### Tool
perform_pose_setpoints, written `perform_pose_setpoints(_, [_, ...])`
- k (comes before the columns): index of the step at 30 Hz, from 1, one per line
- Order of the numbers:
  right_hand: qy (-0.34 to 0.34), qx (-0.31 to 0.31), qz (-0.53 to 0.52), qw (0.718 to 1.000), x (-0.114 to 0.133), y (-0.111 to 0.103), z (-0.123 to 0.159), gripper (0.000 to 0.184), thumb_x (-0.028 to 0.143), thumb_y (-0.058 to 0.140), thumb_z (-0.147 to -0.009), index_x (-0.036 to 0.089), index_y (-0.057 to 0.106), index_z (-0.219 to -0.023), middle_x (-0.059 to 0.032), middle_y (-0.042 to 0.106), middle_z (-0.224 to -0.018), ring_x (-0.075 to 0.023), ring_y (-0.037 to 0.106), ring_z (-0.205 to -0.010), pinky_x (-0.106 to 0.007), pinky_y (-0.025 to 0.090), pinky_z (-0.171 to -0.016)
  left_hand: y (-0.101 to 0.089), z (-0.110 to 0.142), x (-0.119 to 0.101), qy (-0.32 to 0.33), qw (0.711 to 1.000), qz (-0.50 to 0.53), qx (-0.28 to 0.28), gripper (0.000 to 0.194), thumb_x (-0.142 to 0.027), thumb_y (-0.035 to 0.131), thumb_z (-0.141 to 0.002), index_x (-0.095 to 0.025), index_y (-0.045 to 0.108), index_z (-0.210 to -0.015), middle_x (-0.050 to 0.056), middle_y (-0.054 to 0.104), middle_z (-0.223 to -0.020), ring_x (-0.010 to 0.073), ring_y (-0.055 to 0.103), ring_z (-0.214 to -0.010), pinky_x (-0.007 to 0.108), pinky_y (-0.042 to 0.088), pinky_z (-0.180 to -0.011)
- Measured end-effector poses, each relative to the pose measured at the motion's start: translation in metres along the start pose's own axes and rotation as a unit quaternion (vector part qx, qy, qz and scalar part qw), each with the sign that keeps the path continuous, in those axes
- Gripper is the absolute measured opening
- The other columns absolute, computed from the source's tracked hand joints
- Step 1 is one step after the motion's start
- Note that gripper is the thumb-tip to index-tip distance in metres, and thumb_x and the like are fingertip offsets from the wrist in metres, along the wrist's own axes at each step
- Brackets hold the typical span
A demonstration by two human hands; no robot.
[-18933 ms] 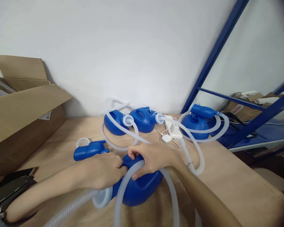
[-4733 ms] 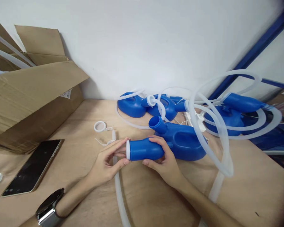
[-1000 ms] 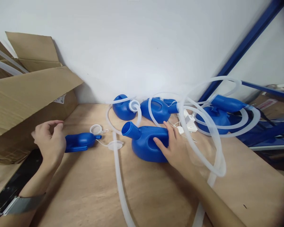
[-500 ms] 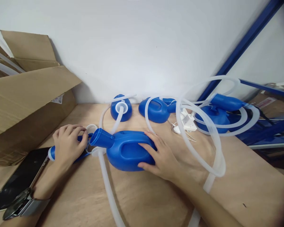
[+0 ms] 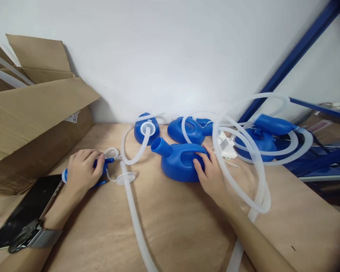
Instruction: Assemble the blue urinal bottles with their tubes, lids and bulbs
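In the head view my right hand (image 5: 214, 175) grips the back end of a blue urinal bottle (image 5: 175, 166), its fingers by the handle. The bottle's open neck points up and to the left. My left hand (image 5: 84, 170) is closed over a smaller blue plastic piece (image 5: 102, 173), most of which the hand hides. Beside that piece lie a white ring cap (image 5: 111, 153) and a white disc lid (image 5: 130, 177) on a thin strap. A clear hose (image 5: 136, 219) passes through the disc and runs toward the front edge.
Two more blue bottles (image 5: 184, 130) stand by the wall. Another bottle (image 5: 255, 141) with coiled hose (image 5: 260, 189) is at the right, beside a white power strip (image 5: 227, 146). An open cardboard box (image 5: 39, 109) and a dark tablet (image 5: 25, 211) occupy the left.
My right hand has moved the urinal bottle right and away from me, clear of the disc lid. My left hand has stayed on the smaller blue piece.
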State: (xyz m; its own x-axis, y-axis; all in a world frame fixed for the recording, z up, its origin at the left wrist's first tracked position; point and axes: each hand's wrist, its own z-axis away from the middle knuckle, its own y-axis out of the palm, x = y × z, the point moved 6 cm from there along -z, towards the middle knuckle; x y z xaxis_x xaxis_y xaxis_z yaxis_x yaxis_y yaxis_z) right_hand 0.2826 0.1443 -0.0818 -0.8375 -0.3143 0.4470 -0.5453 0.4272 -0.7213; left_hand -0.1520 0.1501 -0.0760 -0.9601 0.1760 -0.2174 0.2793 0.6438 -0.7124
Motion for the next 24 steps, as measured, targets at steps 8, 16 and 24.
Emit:
perform_pose_setpoints(8, [0.020,-0.006,-0.005,1.000,-0.002,0.003,0.003,0.046,0.055,0.047,-0.112,0.019,0.070,-0.133,-0.0196,0.049,-0.168,-0.0408,0.046,-0.158,-0.069,0.035,-0.131,0.001,-0.002,0.017,-0.041,0.997,-0.048,0.043,0.041,-0.044,0.038,-0.108,-0.025,0.071,-0.091,0.013,0.079,-0.103,0.0366,0.066,-0.111,0.056,0.043,-0.104])
perform_pose_setpoints(16, [0.021,-0.013,-0.037,0.999,-0.008,0.005,0.000,0.042,0.051,0.053,-0.109,0.020,0.073,-0.127,-0.0184,0.051,-0.169,-0.0423,0.048,-0.157,-0.070,0.038,-0.130,0.004,-0.002,0.020,-0.024,0.994,-0.084,0.069,0.042,-0.045,0.043,-0.108,-0.021,0.077,-0.107,0.017,0.080,-0.115,0.0415,0.066,-0.119,0.067,0.038,-0.113])
perform_pose_setpoints(24, [0.001,-0.025,-0.054,0.998,-0.009,0.005,0.000,0.036,0.049,0.057,-0.108,0.022,0.074,-0.124,-0.0172,0.055,-0.167,-0.0421,0.052,-0.155,-0.070,0.042,-0.127,0.019,0.004,-0.017,0.119,0.985,-0.082,0.094,0.040,-0.024,0.041,-0.109,-0.021,0.080,-0.114,0.018,0.082,-0.121,0.0414,0.068,-0.129,0.067,0.034,-0.123])
